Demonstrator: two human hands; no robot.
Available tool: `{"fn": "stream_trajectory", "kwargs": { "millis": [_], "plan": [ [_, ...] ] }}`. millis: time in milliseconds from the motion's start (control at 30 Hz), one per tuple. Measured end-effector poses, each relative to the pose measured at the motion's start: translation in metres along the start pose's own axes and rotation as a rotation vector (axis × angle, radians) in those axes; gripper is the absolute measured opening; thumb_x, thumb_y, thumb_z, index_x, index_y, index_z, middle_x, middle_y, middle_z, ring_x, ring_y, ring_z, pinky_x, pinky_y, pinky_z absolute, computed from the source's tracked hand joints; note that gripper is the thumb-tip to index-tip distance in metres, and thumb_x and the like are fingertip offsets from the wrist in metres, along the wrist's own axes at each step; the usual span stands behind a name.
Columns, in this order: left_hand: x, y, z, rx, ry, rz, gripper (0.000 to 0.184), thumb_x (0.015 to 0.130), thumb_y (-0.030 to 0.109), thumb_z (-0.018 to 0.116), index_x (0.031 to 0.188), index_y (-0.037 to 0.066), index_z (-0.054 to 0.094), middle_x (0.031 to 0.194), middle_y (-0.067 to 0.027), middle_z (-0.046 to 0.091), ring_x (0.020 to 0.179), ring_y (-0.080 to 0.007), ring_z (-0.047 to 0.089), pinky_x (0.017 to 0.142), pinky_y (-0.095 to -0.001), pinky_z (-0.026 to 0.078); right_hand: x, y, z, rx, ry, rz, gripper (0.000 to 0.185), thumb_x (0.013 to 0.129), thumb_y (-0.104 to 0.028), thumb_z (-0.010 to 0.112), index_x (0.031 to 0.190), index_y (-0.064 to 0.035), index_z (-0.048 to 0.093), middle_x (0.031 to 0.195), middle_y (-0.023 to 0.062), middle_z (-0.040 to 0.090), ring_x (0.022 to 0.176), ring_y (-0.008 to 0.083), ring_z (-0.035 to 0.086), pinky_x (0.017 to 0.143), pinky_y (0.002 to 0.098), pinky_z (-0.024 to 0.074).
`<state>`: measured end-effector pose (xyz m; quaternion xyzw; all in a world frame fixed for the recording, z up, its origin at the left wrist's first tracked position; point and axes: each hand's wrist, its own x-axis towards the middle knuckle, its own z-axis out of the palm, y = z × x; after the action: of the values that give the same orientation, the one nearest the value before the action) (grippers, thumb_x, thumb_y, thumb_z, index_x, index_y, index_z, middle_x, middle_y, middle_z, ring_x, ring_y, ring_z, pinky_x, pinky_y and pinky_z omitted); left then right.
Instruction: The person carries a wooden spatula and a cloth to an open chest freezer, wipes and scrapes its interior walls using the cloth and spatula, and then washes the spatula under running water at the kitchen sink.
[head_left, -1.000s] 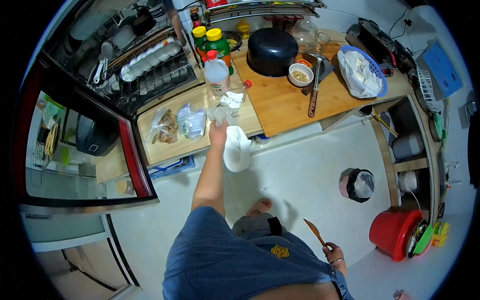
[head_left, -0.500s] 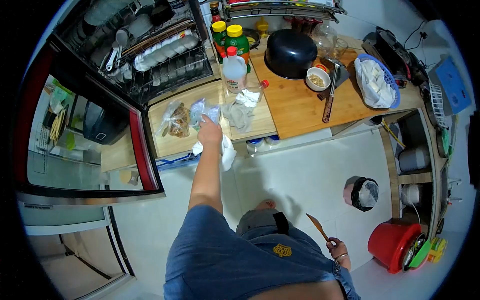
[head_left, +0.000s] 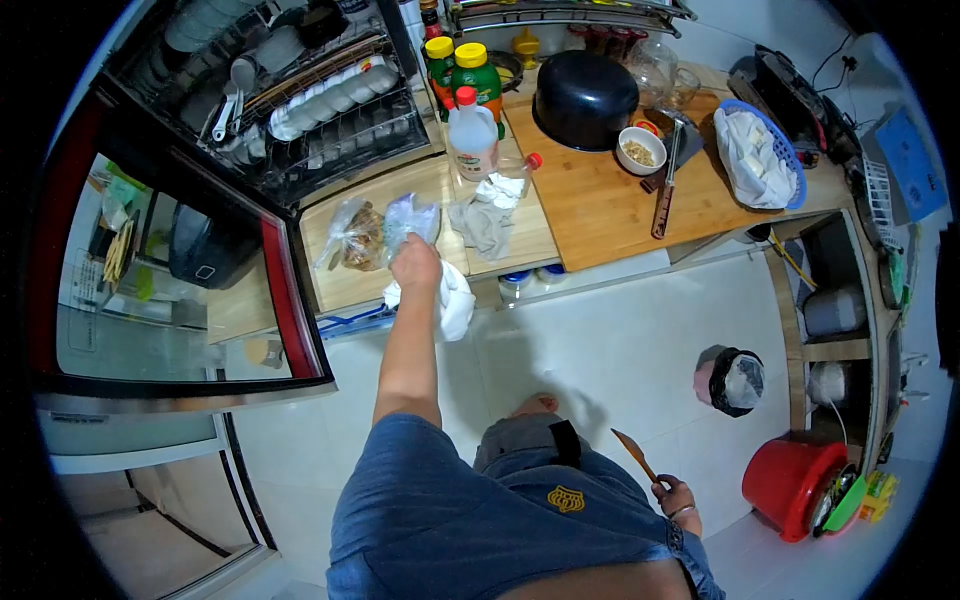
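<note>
My left hand is at the front edge of the counter, its fingers closed on the near side of a clear plastic bag with pale purple-blue contents. Its fingertips are partly hidden by the back of the hand. Left of it lies another clear bag with brown pieces inside. A white cloth hangs over the counter edge beside my left wrist. Low on my right side, my right hand is closed round the handle of a wooden spatula, whose blade points up and to the left.
A grey cloth and a handled jug are right of the bags. Farther right, a cutting board holds a black pot, a white bowl and a cleaver. An open dish cabinet door juts out at left. A bin stands on the floor.
My left hand has drawn back slightly toward me, and its extended index finger has curled in. The purple-blue bag now looks fuller and more upright. My right hand keeps the wooden spatula in place.
</note>
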<state>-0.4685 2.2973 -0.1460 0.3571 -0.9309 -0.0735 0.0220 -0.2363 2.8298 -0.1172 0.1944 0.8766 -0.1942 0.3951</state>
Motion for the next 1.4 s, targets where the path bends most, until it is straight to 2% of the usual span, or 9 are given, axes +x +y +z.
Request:
{"fn": "stream_trajectory", "kwargs": {
  "millis": [300, 400, 500, 567, 733, 967, 1033, 1267, 1400],
  "plan": [
    [0.01, -0.019, -0.024, -0.256, 0.016, -0.066, 0.045, 0.077, 0.033, 0.048, 0.115, 0.011, 0.038, 0.09, -0.0204, 0.056, 0.084, -0.0348, 0.054, 0.07, -0.0428, 0.042, 0.003, 0.003, -0.002, -0.015, -0.004, -0.027, 0.029, 0.073, -0.031, 0.055, 0.096, -0.0141, 0.056, 0.079, 0.0166, 0.059, 0.079, 0.0307, 0.056, 0.069, 0.0379, 0.0439],
    [0.023, -0.024, -0.024, -0.1, -0.064, -0.06, 0.037, 0.076, 0.032, 0.048, 0.104, 0.008, 0.05, 0.086, -0.0186, 0.057, 0.084, -0.0342, 0.054, 0.071, -0.0417, 0.042, 0.0, -0.003, -0.007, -0.028, -0.016, 0.007, 0.029, 0.073, -0.031, 0.055, 0.096, -0.0138, 0.056, 0.08, 0.0166, 0.059, 0.081, 0.0303, 0.056, 0.07, 0.0374, 0.0437],
    [0.041, -0.043, -0.004, -0.287, -0.026, -0.122, 0.029, 0.075, 0.029, 0.049, 0.086, 0.005, 0.059, 0.083, -0.0182, 0.058, 0.083, -0.0344, 0.054, 0.071, -0.0394, 0.042, -0.001, -0.007, -0.008, -0.001, -0.025, 0.019, 0.029, 0.073, -0.032, 0.055, 0.097, -0.0135, 0.056, 0.083, 0.0166, 0.058, 0.082, 0.0302, 0.055, 0.07, 0.0375, 0.0436],
    [0.057, -0.063, 0.021, -0.619, 0.084, 0.002, 0.025, 0.073, 0.025, 0.052, 0.077, 0.002, 0.06, 0.077, -0.0181, 0.058, 0.076, -0.0303, 0.056, 0.068, -0.0347, 0.043, -0.001, -0.006, -0.008, 0.017, -0.029, 0.004, 0.03, 0.073, -0.032, 0.055, 0.097, -0.0135, 0.055, 0.084, 0.0165, 0.058, 0.082, 0.0302, 0.055, 0.071, 0.0376, 0.0435],
    [0.047, -0.064, -0.007, -1.404, -0.187, -0.289, 0.016, 0.082, 0.014, 0.046, 0.092, 0.003, 0.053, 0.083, -0.0042, 0.055, 0.077, -0.0157, 0.052, 0.065, -0.0267, 0.042, 0.002, -0.003, -0.003, -0.043, -0.054, -0.003, 0.031, 0.074, -0.032, 0.054, 0.099, -0.0137, 0.054, 0.085, 0.0162, 0.058, 0.083, 0.031, 0.055, 0.071, 0.038, 0.0435],
    [0.01, -0.076, -0.046, -1.813, -0.149, -0.247, 0.018, 0.082, 0.012, 0.045, 0.098, 0.004, 0.047, 0.088, -0.0078, 0.054, 0.077, -0.0186, 0.054, 0.069, -0.0302, 0.045, 0.002, -0.013, -0.007, -0.074, -0.049, -0.015, 0.029, 0.075, -0.032, 0.054, 0.098, -0.014, 0.054, 0.084, 0.017, 0.058, 0.082, 0.0314, 0.055, 0.07, 0.0391, 0.0435],
    [-0.011, -0.082, -0.058, -2.039, -0.126, -0.199, 0.018, 0.082, 0.011, 0.045, 0.099, 0.005, 0.046, 0.09, -0.0105, 0.055, 0.076, -0.0217, 0.055, 0.069, -0.0327, 0.047, 0.008, -0.002, -0.001, -0.085, 0.03, -0.088, 0.028, 0.075, -0.029, 0.056, 0.097, -0.0112, 0.056, 0.066, 0.0124, 0.059, 0.063, 0.0225, 0.058, 0.059, 0.0326, 0.0451],
    [-0.076, -0.091, -0.062, -2.012, -0.351, -0.27, 0.006, 0.08, 0.009, 0.047, 0.076, 0.005, 0.049, 0.072, -0.0091, 0.056, 0.064, -0.02, 0.056, 0.058, -0.033, 0.048, 0.005, -0.012, 0.001, -0.118, 0.002, -0.095, 0.031, 0.075, -0.03, 0.056, 0.1, -0.0118, 0.055, 0.071, 0.0142, 0.059, 0.067, 0.0247, 0.058, 0.062, 0.0346, 0.0446],
    [-0.104, -0.091, -0.044, -1.947, -0.403, -0.447, 0.005, 0.079, 0.007, 0.048, 0.075, 0.006, 0.049, 0.071, -0.0078, 0.056, 0.062, -0.019, 0.056, 0.056, -0.031, 0.048, 0.008, -0.011, 0.002, -0.091, -0.032, -0.126, 0.031, 0.075, -0.03, 0.056, 0.1, -0.012, 0.056, 0.074, 0.0149, 0.059, 0.071, 0.026, 0.057, 0.064, 0.0348, 0.0443]
  ]
}}
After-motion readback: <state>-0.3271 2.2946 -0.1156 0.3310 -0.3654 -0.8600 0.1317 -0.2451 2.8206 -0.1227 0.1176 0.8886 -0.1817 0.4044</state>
